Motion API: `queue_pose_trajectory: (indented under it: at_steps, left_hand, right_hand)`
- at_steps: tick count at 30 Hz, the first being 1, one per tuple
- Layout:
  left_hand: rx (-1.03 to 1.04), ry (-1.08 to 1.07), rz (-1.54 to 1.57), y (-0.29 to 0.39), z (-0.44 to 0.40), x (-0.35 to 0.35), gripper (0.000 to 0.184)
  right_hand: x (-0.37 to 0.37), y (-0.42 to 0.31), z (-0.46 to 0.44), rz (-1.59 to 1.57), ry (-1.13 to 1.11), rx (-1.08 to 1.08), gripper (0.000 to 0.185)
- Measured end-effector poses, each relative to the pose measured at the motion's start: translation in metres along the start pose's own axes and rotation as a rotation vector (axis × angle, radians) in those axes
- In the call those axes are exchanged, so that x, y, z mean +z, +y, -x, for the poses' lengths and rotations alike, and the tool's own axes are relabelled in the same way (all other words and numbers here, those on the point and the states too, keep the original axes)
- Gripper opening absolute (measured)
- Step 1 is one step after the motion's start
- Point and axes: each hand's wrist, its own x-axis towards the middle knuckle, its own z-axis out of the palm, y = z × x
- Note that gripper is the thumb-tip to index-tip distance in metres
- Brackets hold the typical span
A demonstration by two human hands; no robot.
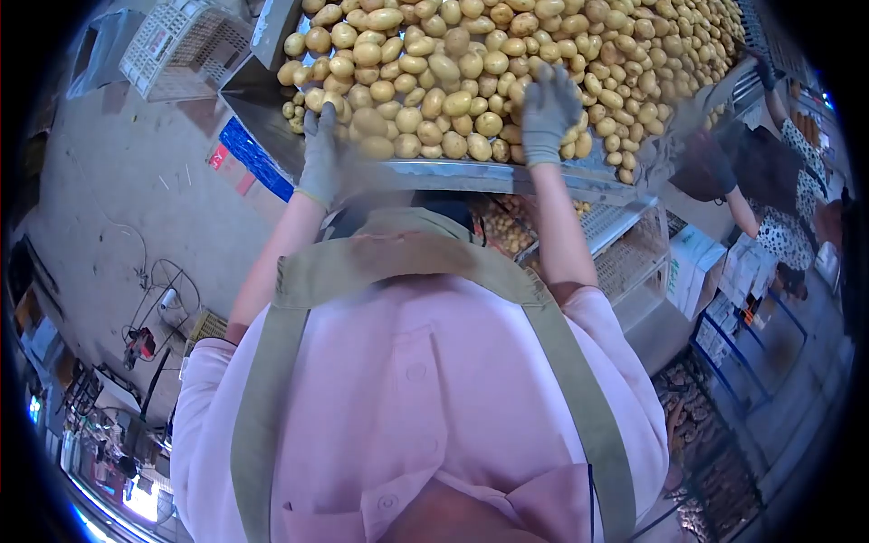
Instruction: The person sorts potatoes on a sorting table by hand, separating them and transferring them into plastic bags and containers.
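A thick layer of yellow potatoes point(444, 68) covers a metal sorting table point(471, 170) in front of me. Over the near left corner, my left hand point(319, 158), in a grey glove, has its fingers stretched forward beside the outermost potatoes; no potato shows in it. My right hand point(549, 116), gloved alike, lies on the potatoes right of the middle, palm down with fingers extended. What is under its palm is hidden. Blurred patches cover some of the potatoes and the area by my left wrist.
A white plastic crate point(186, 50) stands at the upper left. More crates point(625, 249) are below the table's right side, with potatoes point(507, 226) underneath. At the right, a co-worker point(769, 181) in dark gloves reaches toward the table. Cables point(167, 290) lie on the left floor.
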Motion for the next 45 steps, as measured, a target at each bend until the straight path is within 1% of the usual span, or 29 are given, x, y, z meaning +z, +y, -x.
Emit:
queue_pose_trajectory:
  at_steps: [1,2,4,5,6,8,11,12,13,14,15,16,18,19,21,22,24,25,27,29,30,34,37,38,40,41,42,43,45]
  left_hand:
    - [-0.115,0.005,0.338,-0.002,-0.005,0.004,0.1]
    - [-0.231,0.009,0.675,-0.006,-0.013,0.009,0.1]
    - [-0.4,0.016,1.05,-0.003,-0.012,0.013,0.099]
    - [-0.439,0.027,1.09,0.006,-0.014,0.01,0.099]
    - [-0.52,0.031,1.19,0.012,-0.015,0.004,0.099]
    - [-0.734,0.049,1.452,0.024,-0.018,-0.009,0.1]
    - [-0.442,0.015,1.153,0.01,-0.007,0.002,0.08]
    - [-0.46,0.007,1.161,0.009,-0.006,0.0,0.073]
    - [-0.479,-0.001,1.169,0.008,-0.006,-0.002,0.067]
    - [-0.604,0.009,1.239,0.02,-0.009,-0.006,0.061]
    - [-0.731,0.02,1.307,0.024,-0.01,-0.009,0.056]
    - [-0.692,0.021,1.331,0.018,-0.011,-0.005,0.054]
    - [-0.606,0.036,1.382,0.012,-0.013,-0.001,0.049]
    - [-0.632,0.016,1.379,0.009,-0.012,0.0,0.044]
    - [-0.656,0.036,1.328,0.003,-0.013,0.002,0.044]
    - [-0.669,0.044,1.302,0.0,-0.012,0.005,0.044]
    - [-0.248,0.019,0.801,-0.026,-0.002,0.02,0.048]
    - [-0.126,0.024,0.606,-0.038,0.005,0.024,0.049]
    - [-0.185,0.031,0.669,-0.028,0.003,0.019,0.051]
    - [-0.557,0.012,1.175,-0.016,0.0,0.012,0.054]
    - [-0.599,0.009,1.161,-0.011,0.0,0.011,0.055]
    - [-0.713,0.038,1.095,0.006,-0.003,0.008,0.053]
    - [-0.802,0.004,1.044,0.009,-0.011,0.003,0.045]
    - [-0.783,-0.016,1.039,0.01,-0.01,-0.001,0.047]
    - [-0.742,-0.045,1.043,0.018,-0.011,-0.007,0.052]
    - [-0.738,-0.051,1.064,0.017,-0.011,-0.008,0.053]
    - [-0.738,-0.037,1.07,0.017,-0.009,-0.01,0.049]
    - [-0.738,-0.026,1.074,0.017,-0.008,-0.011,0.045]
    - [-0.665,-0.046,1.018,0.007,-0.01,-0.009,0.04]
  right_hand:
    - [0.007,-0.005,0.003,0.135,0.011,-0.042,0.04]
    - [0.017,-0.027,0.011,0.078,-0.014,-0.057,0.044]
    - [0.022,-0.085,0.026,-0.058,-0.053,-0.007,0.055]
    - [0.02,-0.1,0.027,-0.198,-0.099,-0.021,0.05]
    - [0.007,-0.118,0.021,-0.144,-0.142,-0.142,0.046]
    - [0.007,-0.13,0.022,-0.432,-0.224,-0.358,0.036]
    - [-0.002,-0.102,-0.01,-0.447,-0.644,-0.276,0.032]
    - [0.006,-0.078,-0.026,-0.16,-0.461,-0.208,0.026]
    - [-0.008,-0.058,-0.049,-0.133,-0.174,-0.289,0.031]
    - [0.006,-0.036,-0.064,0.045,-0.027,-0.276,0.037]
    - [0.015,-0.021,-0.077,0.108,-0.118,-0.327,0.02]
    - [0.019,-0.01,-0.091,0.18,-0.329,-0.35,0.043]
    - [0.04,-0.014,-0.097,0.259,-0.305,-0.369,0.06]
    - [0.047,-0.015,-0.097,0.282,-0.382,-0.323,0.064]
    - [0.032,-0.04,-0.112,0.334,-0.531,-0.23,0.073]
    - [0.026,-0.047,-0.115,0.36,-0.54,-0.229,0.075]
    - [0.019,-0.055,-0.118,0.413,-0.556,-0.223,0.079]
    - [0.016,-0.056,-0.115,0.33,-0.563,-0.184,0.079]
    - [0.017,-0.048,-0.111,0.166,-0.576,-0.102,0.077]
    - [0.026,-0.04,-0.093,0.125,-0.476,-0.175,0.075]
    - [0.029,-0.035,-0.085,0.106,-0.433,-0.208,0.074]
    - [0.024,-0.048,-0.105,0.248,-0.694,-0.133,0.071]
    - [0.018,-0.043,-0.102,0.123,-0.64,-0.123,0.057]
    - [0.015,-0.04,-0.101,0.082,-0.623,-0.124,0.053]
    - [0.017,-0.003,-0.096,-0.329,-0.379,0.017,0.049]
    - [0.01,0.017,-0.09,-0.578,-0.226,0.21,0.051]
    - [-0.02,0.031,-0.096,-0.77,-0.276,0.433,0.049]
    - [-0.021,0.052,-0.092,-0.583,-0.046,0.376,0.048]
    - [-0.05,0.066,-0.08,-0.805,-0.042,0.447,0.05]
